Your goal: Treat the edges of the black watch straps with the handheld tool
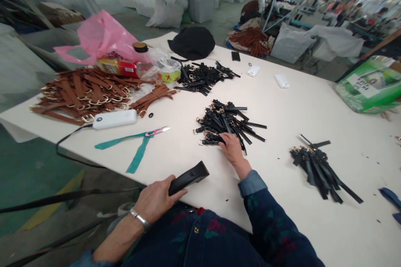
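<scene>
My left hand [158,200], at the table's front edge, is closed around a black leather strap-like piece [191,177] with a broad, squared end pointing right. Long black straps [78,194] trail off to the left below that hand; whether they join the piece I cannot tell. Farther in, my right hand [232,148] reaches into a pile of short black straps with gold buckles [222,119]. Its fingers are pinched on a black buckle strap [209,139] at the near side of the pile; the fingertips are partly hidden.
Pink-handled thread snips [156,132] with teal cloth strips and a white power bank [115,119] lie left. Behind are brown buckle straps [78,91], a pink bag [105,35], more black straps [203,76] and a black cap [192,43]. Rightward are another black bundle [316,167] and a green package [369,83].
</scene>
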{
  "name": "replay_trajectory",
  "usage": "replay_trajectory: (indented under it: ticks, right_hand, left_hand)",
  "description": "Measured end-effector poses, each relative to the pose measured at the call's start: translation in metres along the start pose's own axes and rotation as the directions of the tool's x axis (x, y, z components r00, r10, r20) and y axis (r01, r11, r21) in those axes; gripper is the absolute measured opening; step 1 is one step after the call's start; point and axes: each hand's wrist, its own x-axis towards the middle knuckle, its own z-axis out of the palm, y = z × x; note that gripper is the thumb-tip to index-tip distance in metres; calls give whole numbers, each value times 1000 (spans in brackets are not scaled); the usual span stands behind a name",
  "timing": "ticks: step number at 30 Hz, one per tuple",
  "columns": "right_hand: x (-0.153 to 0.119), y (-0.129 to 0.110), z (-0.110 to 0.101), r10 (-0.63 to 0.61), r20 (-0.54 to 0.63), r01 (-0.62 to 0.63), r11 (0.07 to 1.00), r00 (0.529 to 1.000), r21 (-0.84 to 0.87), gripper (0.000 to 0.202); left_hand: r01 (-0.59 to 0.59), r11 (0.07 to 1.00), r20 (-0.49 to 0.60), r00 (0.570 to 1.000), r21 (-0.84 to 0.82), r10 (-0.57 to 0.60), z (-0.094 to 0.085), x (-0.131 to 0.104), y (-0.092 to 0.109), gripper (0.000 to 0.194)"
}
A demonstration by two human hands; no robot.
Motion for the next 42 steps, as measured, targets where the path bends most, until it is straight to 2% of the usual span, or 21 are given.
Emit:
replay_trajectory:
  ticks: [4, 8, 11, 14, 17, 20, 27, 32, 42]
  right_hand:
    - [18, -7, 18, 42, 40, -40, 998, 998, -53, 26]
    - [9, -14, 9, 42, 60, -43, 999, 997, 8, 25]
    - [-21, -26, -4, 45, 83, -55, 991, 996, 123, 28]
    - [-65, -38, -11, 46, 142, -76, 974, 989, 215, 28]
    - [-104, -45, -10, 94, 174, -134, 963, 980, 235, 28]
    - [-124, -48, -5, 147, 145, -177, 958, 978, 226, 28]
    - [-126, -46, -6, 203, 86, -219, 930, 975, 297, 22]
    - [-129, -44, -9, 202, 54, -208, 921, 978, 330, 21]
    - [-133, -39, -9, 187, 44, -190, 921, 981, 341, 18]
  left_hand:
    - [35, 999, 15, 999, -32, -35, 0, -4, -4, 48]
    - [50, 998, -7, 999, -46, -51, 2, -6, -12, 48]
    - [46, 998, -19, 999, -34, -47, 1, -7, -15, 49]
    - [43, 999, -20, 999, -29, -43, -3, -6, -13, 51]
    - [38, 999, 2, 999, -12, -38, -9, -4, -6, 49]
    - [-10, 999, 35, 999, 34, 9, -11, 0, 4, 49]
    - [-140, 973, 94, 988, 182, 125, -3, 12, 24, 48]
    - [-153, 967, 139, 982, 204, 126, 2, 17, 28, 45]
    - [-157, 965, 123, 983, 211, 133, 9, 14, 30, 42]
